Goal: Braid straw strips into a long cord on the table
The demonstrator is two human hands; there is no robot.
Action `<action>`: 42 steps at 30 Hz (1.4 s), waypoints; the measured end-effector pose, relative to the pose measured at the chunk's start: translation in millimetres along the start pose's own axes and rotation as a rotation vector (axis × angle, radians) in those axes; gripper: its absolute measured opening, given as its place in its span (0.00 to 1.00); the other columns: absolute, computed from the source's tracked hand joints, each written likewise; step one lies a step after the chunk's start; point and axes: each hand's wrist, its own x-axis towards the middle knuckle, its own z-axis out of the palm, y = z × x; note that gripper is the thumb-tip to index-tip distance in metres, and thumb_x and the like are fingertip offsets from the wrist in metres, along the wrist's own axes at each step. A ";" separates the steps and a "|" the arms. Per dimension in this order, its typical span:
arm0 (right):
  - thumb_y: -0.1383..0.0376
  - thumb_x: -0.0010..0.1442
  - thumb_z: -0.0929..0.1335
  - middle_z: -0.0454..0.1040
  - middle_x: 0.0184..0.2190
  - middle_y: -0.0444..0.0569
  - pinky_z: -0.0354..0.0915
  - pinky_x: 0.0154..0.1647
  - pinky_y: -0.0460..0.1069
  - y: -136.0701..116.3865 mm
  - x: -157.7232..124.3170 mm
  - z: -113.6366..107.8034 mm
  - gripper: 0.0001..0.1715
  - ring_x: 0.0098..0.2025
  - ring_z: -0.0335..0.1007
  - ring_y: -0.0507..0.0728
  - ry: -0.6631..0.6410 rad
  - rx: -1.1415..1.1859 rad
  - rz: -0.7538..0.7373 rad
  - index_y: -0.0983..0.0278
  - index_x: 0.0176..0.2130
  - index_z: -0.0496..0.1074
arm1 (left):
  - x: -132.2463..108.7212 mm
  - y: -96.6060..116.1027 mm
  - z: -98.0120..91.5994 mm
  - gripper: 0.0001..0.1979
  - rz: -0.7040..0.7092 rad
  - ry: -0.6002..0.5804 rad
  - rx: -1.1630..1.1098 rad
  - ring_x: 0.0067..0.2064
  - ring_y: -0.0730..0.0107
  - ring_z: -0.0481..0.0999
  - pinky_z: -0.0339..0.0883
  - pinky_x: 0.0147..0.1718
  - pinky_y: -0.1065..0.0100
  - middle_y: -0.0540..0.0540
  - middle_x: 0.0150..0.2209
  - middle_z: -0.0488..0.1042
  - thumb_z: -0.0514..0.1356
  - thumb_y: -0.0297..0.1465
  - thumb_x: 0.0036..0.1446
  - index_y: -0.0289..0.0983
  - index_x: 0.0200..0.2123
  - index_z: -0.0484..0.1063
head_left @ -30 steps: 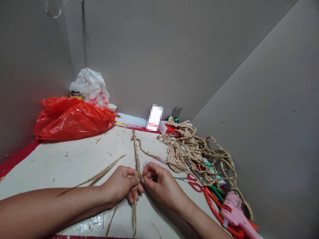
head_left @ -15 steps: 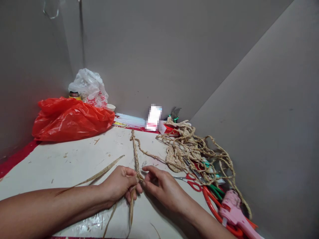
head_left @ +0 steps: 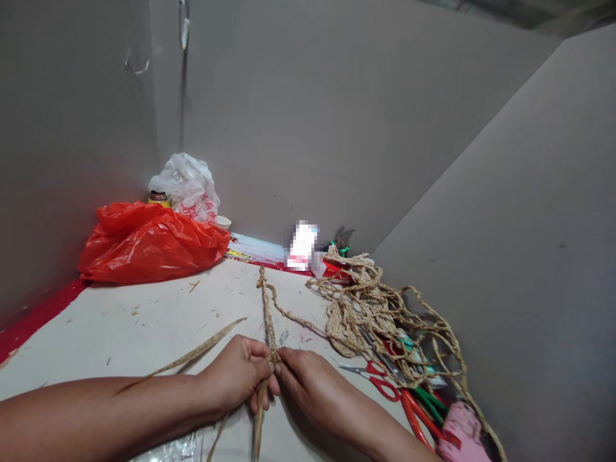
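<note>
A braided straw cord (head_left: 268, 314) runs from a knot on the white tabletop toward me, its near end between my hands. My left hand (head_left: 243, 372) pinches that end between thumb and fingers, and a flat dry straw strip (head_left: 260, 417) hangs down from it. My right hand (head_left: 308, 378) is closed at the same spot, thumb and forefinger pressed on the braid from the right. A loose dry leaf strip (head_left: 202, 346) lies above my left forearm. Thin cord links the knot to a tangled heap of braided straw cord (head_left: 344, 327).
Red-handled scissors (head_left: 380, 378) lie right of my right hand, near larger red handles (head_left: 416, 417) and a pink glue gun (head_left: 462, 433). A red plastic bag (head_left: 154, 244), a white bag (head_left: 187, 183) and a blurred bright screen (head_left: 302, 246) stand along the back. Grey walls enclose the table.
My right hand's fingers, spread a little before, have closed onto the braid beside my left fingers. The view has tilted up slightly, so everything sits lower in the picture.
</note>
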 end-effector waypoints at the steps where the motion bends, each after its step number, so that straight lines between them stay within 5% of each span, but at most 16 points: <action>1: 0.63 0.63 0.57 0.75 0.29 0.51 0.56 0.31 0.46 -1.9 -0.9 -1.1 0.17 0.30 0.68 0.54 -0.003 -0.060 0.012 0.64 0.30 0.71 | 0.4 -0.8 0.0 0.06 0.004 0.001 0.015 0.14 0.80 0.64 0.56 0.12 0.77 0.48 0.20 0.71 0.53 0.29 0.43 0.32 0.25 0.67; 8: 0.63 0.62 0.58 0.72 0.26 0.48 0.54 0.28 0.45 -4.6 5.8 -14.7 0.18 0.27 0.64 0.52 -0.153 -0.029 0.020 0.64 0.29 0.73 | -0.4 -4.7 1.4 0.05 -0.009 0.023 0.127 0.14 0.78 0.64 0.55 0.12 0.76 0.52 0.20 0.69 0.52 0.29 0.47 0.34 0.28 0.64; 15: 0.57 0.58 0.62 0.55 0.14 0.37 0.45 0.15 0.42 8.2 19.6 -8.8 0.20 0.15 0.45 0.46 -0.368 0.649 0.114 0.65 0.20 0.62 | -6.2 -3.7 -6.1 0.09 0.256 0.083 0.516 0.22 0.76 0.67 0.57 0.21 0.75 0.51 0.20 0.67 0.49 0.29 0.50 0.34 0.24 0.67; 18: 0.52 0.55 0.64 0.54 0.11 0.35 0.38 0.11 0.43 10.0 18.1 13.1 0.21 0.12 0.40 0.44 -0.273 0.935 0.259 0.63 0.20 0.61 | -7.7 0.2 -10.6 0.11 0.357 0.110 0.767 0.27 0.73 0.68 0.58 0.26 0.74 0.49 0.22 0.70 0.49 0.27 0.51 0.34 0.23 0.69; 25: 0.58 0.50 0.62 0.51 0.07 0.35 0.33 0.10 0.43 -5.0 9.7 41.6 0.15 0.09 0.35 0.44 0.050 1.110 0.388 0.64 0.18 0.64 | -21.7 29.8 -14.1 0.13 0.276 0.062 1.213 0.27 0.67 0.70 0.58 0.28 0.69 0.44 0.27 0.75 0.49 0.31 0.54 0.36 0.29 0.73; 30: 0.58 0.50 0.64 0.51 0.10 0.33 0.33 0.11 0.42 -14.1 4.5 40.3 0.13 0.11 0.34 0.43 0.088 1.227 0.404 0.65 0.23 0.65 | -31.1 30.2 -10.0 0.12 0.307 0.103 1.385 0.28 0.60 0.72 0.61 0.32 0.64 0.42 0.25 0.73 0.50 0.31 0.55 0.36 0.30 0.73; 35: 0.57 0.49 0.68 0.47 0.11 0.32 0.32 0.13 0.42 -19.7 2.1 45.1 0.21 0.13 0.33 0.42 0.034 1.438 0.402 0.63 0.18 0.55 | -35.2 9.2 -4.4 0.14 0.354 -0.041 1.508 0.33 0.57 0.73 0.61 0.35 0.63 0.39 0.31 0.74 0.53 0.20 0.44 0.33 0.35 0.72; 39: 0.57 0.51 0.69 0.48 0.12 0.32 0.31 0.14 0.41 -21.8 1.1 47.6 0.15 0.15 0.31 0.42 0.023 1.480 0.357 0.67 0.26 0.66 | -47.0 9.3 4.3 0.12 0.401 -0.076 1.525 0.34 0.58 0.74 0.61 0.32 0.65 0.38 0.33 0.75 0.54 0.20 0.42 0.34 0.31 0.72; 42: 0.58 0.51 0.69 0.47 0.12 0.31 0.30 0.14 0.41 -19.1 0.7 45.4 0.14 0.14 0.31 0.42 0.032 1.488 0.348 0.67 0.27 0.67 | -68.5 32.1 12.3 0.05 0.398 -0.319 1.535 0.22 0.66 0.68 0.55 0.23 0.67 0.43 0.22 0.72 0.58 0.23 0.43 0.38 0.20 0.69</action>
